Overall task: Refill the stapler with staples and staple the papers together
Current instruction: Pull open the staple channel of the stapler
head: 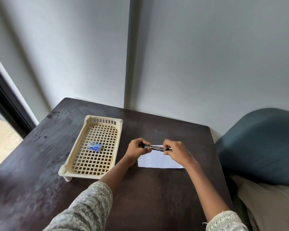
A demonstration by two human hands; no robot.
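A small dark stapler (154,147) with a metal top is held level just above the white papers (158,160), which lie flat on the dark table. My left hand (137,148) grips the stapler's left end. My right hand (174,151) pinches its right end with the fingertips. A small blue staple box (94,147) lies closed inside the cream lattice tray (77,155) to the left of my hands. Whether the stapler's magazine is open I cannot tell.
The dark wooden table (148,189) stands against a grey wall. A blue-grey chair back (260,147) rises at the right edge. A dark window frame (5,104) runs along the left.
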